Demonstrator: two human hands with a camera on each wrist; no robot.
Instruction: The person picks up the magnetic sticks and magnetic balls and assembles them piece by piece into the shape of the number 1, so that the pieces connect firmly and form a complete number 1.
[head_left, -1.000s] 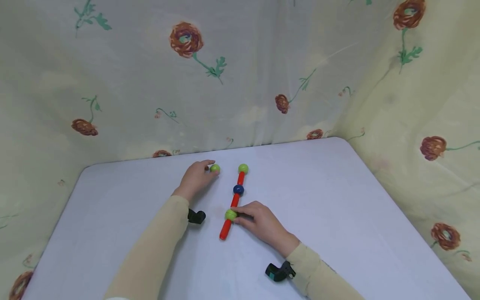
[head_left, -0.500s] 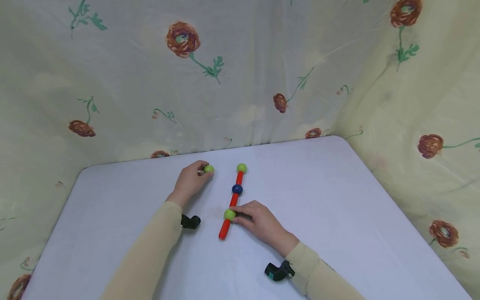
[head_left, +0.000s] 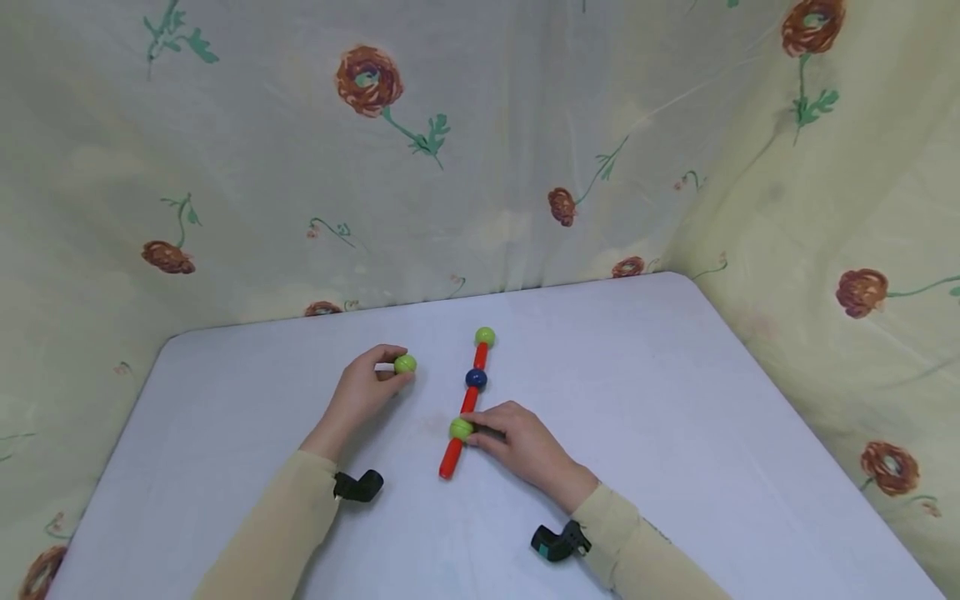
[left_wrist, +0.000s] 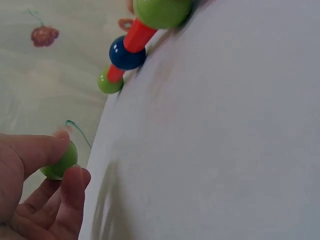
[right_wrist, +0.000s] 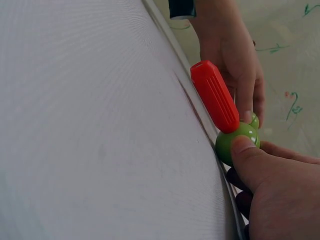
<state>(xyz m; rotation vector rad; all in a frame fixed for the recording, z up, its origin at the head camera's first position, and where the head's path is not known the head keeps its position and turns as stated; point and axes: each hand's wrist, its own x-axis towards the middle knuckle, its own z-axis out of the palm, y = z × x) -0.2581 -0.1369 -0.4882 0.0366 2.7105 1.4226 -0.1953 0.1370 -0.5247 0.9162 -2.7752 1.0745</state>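
Note:
Between thumb and fingertips, my left hand [head_left: 358, 393] pinches a loose green ball [head_left: 405, 364], left of a line of joined pieces. My right hand [head_left: 531, 450] pinches another green ball [head_left: 461, 429] within that line. From this ball a red rod [head_left: 451, 459] points toward me. On its far side a second red rod [head_left: 469, 400] leads to a dark blue ball [head_left: 476, 378]. Beyond that come one more red rod [head_left: 481, 356] and a green ball [head_left: 485, 336] at the far end. In the right wrist view the near red rod [right_wrist: 215, 95] shows grooves along its side.
The pieces lie on a white table [head_left: 675, 400] with rounded far corners. Behind it and to the right hangs a pale curtain [head_left: 480, 167] with printed flowers. Each wrist carries a black camera, the left one [head_left: 358, 486] and the right one [head_left: 560, 542].
My left hand has drawn the loose green ball leftward and toward me, away from the line's far end. The right hand and the joined pieces have stayed in place.

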